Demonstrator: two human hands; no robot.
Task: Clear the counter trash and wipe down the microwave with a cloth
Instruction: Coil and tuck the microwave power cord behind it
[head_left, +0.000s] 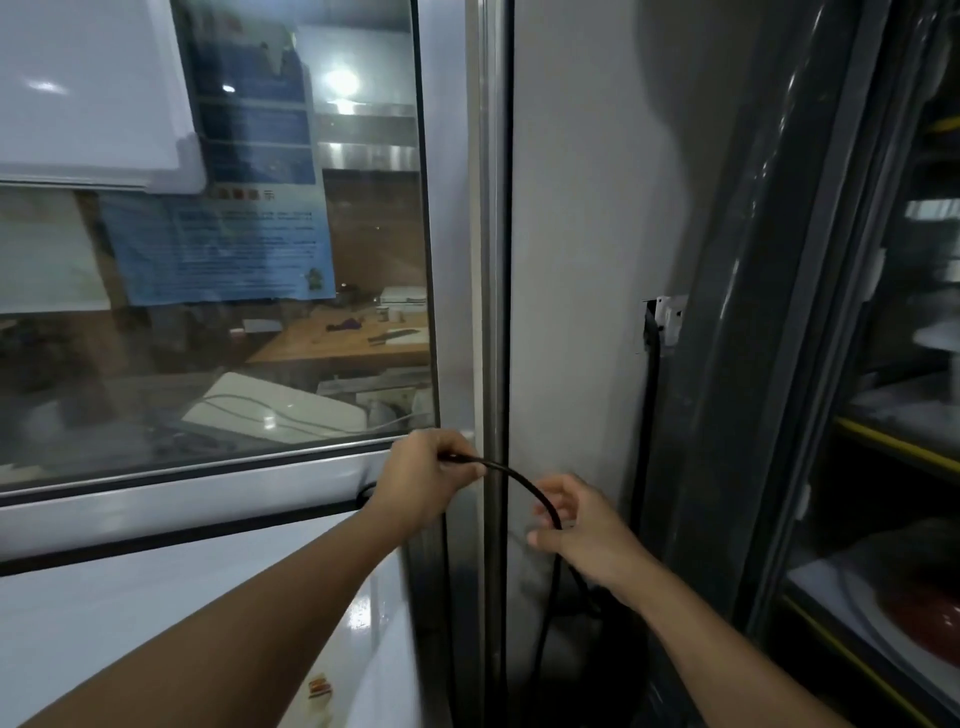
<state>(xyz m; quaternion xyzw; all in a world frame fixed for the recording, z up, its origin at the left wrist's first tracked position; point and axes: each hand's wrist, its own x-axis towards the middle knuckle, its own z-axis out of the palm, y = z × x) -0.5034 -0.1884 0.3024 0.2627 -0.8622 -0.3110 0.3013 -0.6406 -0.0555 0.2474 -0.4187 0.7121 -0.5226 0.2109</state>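
Both hands work a black cable (524, 480) in front of a steel post (491, 260) that stands between a window (218, 260) and a pale wall (576, 208).

Left hand (423, 480): the grip is clamped on the cable. The fingers are curled and pinch the cable near the post, at the level of the window's lower frame. The cable leaves this hand to the right and arcs downward.

Right hand (582, 530): the grip is loosely closed round the cable. The cable passes behind the thumb and through the curled fingers, then drops toward the dark gap at the foot of the wall. The hand sits just right of the post, below and right of the left hand.

A second black cord (653, 353) hangs from a white socket (670, 317) on the wall, well above the right hand. Whether it is the same cable cannot be told.

The microwave: a white, glossy surface (130, 623) lies under the left forearm, below the window; it may be the appliance top, but this cannot be confirmed. A small orange-and-white scrap (319, 687) lies on it near the bottom edge. No cloth shows.

Blue notices (228, 249) are fixed behind the glass. A glass-fronted cabinet (883, 415) with yellow-edged shelves stands at the right.
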